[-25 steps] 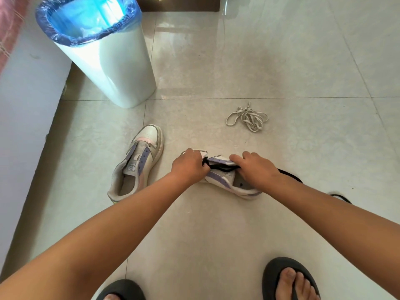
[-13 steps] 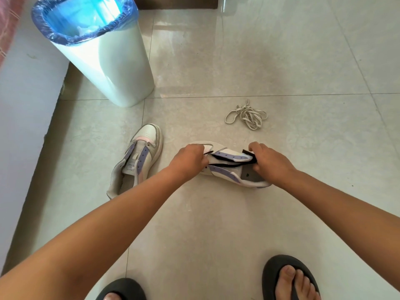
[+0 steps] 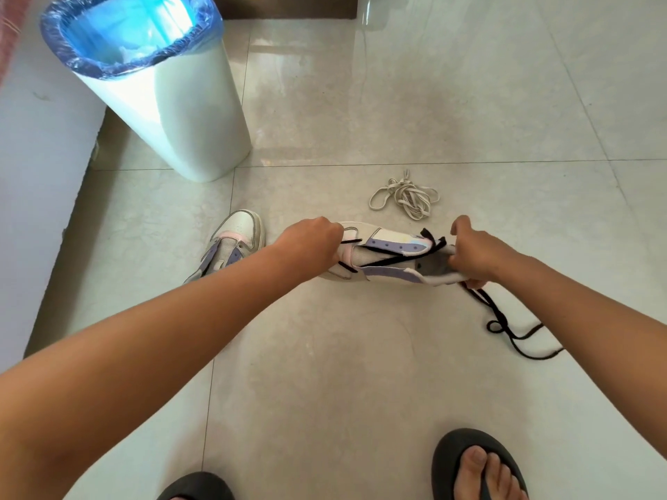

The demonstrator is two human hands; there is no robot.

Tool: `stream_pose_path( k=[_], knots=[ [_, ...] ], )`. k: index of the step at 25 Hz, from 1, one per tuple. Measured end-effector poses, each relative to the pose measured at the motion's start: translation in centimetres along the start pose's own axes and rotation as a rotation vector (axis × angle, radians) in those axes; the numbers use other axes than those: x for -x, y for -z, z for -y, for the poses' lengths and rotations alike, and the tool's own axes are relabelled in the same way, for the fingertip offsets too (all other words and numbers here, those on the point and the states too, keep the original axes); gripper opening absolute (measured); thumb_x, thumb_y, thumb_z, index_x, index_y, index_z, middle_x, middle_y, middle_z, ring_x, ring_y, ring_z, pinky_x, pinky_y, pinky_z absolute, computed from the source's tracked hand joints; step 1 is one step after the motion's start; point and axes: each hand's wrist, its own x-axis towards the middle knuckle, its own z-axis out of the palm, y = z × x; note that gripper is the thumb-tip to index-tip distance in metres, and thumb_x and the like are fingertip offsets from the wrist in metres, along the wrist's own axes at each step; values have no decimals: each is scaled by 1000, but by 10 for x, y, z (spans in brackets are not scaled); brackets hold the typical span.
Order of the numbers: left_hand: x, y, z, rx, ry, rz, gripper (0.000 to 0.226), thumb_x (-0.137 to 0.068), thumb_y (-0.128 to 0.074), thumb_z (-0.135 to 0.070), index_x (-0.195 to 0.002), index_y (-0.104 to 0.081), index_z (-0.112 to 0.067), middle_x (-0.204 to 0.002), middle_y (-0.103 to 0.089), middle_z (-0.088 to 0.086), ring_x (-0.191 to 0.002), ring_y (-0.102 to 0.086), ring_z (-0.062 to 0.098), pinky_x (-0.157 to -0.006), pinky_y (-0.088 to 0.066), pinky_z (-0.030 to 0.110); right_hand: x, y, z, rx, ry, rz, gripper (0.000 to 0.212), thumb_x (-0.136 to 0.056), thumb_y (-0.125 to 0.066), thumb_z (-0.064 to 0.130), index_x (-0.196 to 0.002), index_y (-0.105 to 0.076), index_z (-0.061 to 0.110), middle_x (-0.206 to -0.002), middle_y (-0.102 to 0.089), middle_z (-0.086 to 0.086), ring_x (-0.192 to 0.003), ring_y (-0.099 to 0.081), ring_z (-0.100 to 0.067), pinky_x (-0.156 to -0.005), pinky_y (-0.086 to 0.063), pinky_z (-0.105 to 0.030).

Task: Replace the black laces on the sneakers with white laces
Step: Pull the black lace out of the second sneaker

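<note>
Far left: white bin [image 3: 173,113] with a blue liner stands on the tile floor [image 3: 397,355], against the wall side. Just right of it and nearer the camera, the first sneaker [image 3: 234,243] lies flat on the floor, toe pointing away, no lace visible in it; the left forearm crosses over its heel end. Left hand [image 3: 310,243] is closed in a fist around the toe end of the second sneaker [image 3: 389,261], fingers curled over the top, a short black lace end poking out beside the knuckles. That sneaker is held sideways between both hands, toe to the left, heel to the right; cannot tell if it touches the floor. Black lace [image 3: 389,263] is mostly undone: one strand runs diagonally across the tongue, a loose loop sticks up near the top eyelets. Behind the sneaker, apart from it, the white laces [image 3: 406,198] sit in a loose bundle on the floor, untouched. Right hand [image 3: 472,254] is curled at the heel/collar end, gripping the shoe, with black lace pinched at its lower fingers; exact finger placement hidden. From there the lace trails down right onto the floor in a loose tangle beside the right forearm. Bottom edge: two feet in black sandals [image 3: 476,467], the right one fully in view, the left only partly.
</note>
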Motion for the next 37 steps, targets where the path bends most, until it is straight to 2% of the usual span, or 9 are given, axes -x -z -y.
stream_pose_path(
  k=[3, 7, 10, 15, 20, 23, 28, 33, 37],
  knots=[
    [8, 4, 49, -78, 125, 21, 13, -87, -45, -3, -94, -55, -1, -83, -51, 10, -84, -57, 32, -66, -41, 34, -3, 21, -42, 27, -115, 6, 36, -90, -45, 8, -120, -24, 5, -105, -54, -26, -51, -63, -32, -47, -52, -34],
    [21, -12, 81, -98, 291, 228, 16, -88, -46, -10, -99, -56, -4, -80, -49, 4, -79, -53, 27, -65, -40, 30, 7, 13, -57, 0, -101, 116, 28, -90, -45, 8, -105, -22, 12, -92, -51, -19, -49, -63, -29, -47, -51, -30],
    [13, -28, 43, -120, 155, 179, 27, -98, -40, -32, -108, -53, -10, -109, -58, 8, -98, -59, 28, -68, -37, 31, 2, -3, -39, 32, -40, 127, 33, -90, -46, 10, -114, -24, 15, -83, -52, -15, -49, -61, -28, -54, -53, -33],
    [-3, -51, -52, -132, -142, 6, 43, -99, -36, -42, -123, -45, -7, -124, -52, 10, -114, -50, 29, -79, -39, 35, 2, -8, -21, 30, 57, 64, 32, -90, -49, 22, -116, -32, 16, -80, -55, -11, -54, -60, -27, -59, -53, -36],
    [-13, -62, -71, -297, -164, 10, 29, -97, -47, -23, -119, -45, -3, -117, -53, 14, -105, -54, 30, -74, -36, 35, 5, -11, -16, 53, 84, 74, 31, -90, -47, 22, -117, -33, 15, -78, -55, -9, -53, -58, -24, -54, -48, -31],
    [-5, -61, -70, -366, -39, -96, 26, -93, -52, -31, -106, -53, -9, -99, -61, 9, -86, -60, 25, -66, -38, 32, 6, -14, -16, 33, 99, 93, 29, -91, -47, 21, -114, -32, 15, -79, -54, -10, -52, -57, -24, -53, -48, -31],
    [-9, -63, -51, -355, -113, 28, 24, -93, -43, -7, -116, -46, -3, -115, -54, 13, -102, -55, 30, -73, -35, 35, 8, -16, -14, -5, 108, 138, 27, -91, -46, 25, -112, -32, 17, -82, -55, -10, -57, -59, -25, -57, -51, -34],
    [-3, -48, -14, -415, -390, 47, 25, -91, -40, -8, -115, -47, -10, -115, -55, 8, -105, -55, 28, -75, -38, 35, 3, -11, -20, 11, 56, 133, 36, -90, -48, 23, -120, -30, 15, -78, -57, -11, -61, -57, -24, -56, -47, -31],
    [15, -37, 33, -566, -212, 274, 19, -93, -45, -12, -111, -53, -15, -113, -60, 1, -103, -61, 23, -71, -39, 30, 0, 13, -52, 65, -89, 44, 40, -93, -49, 22, -122, -29, 5, -90, -58, -18, -73, -58, -30, -65, -45, -34]
  ],
)
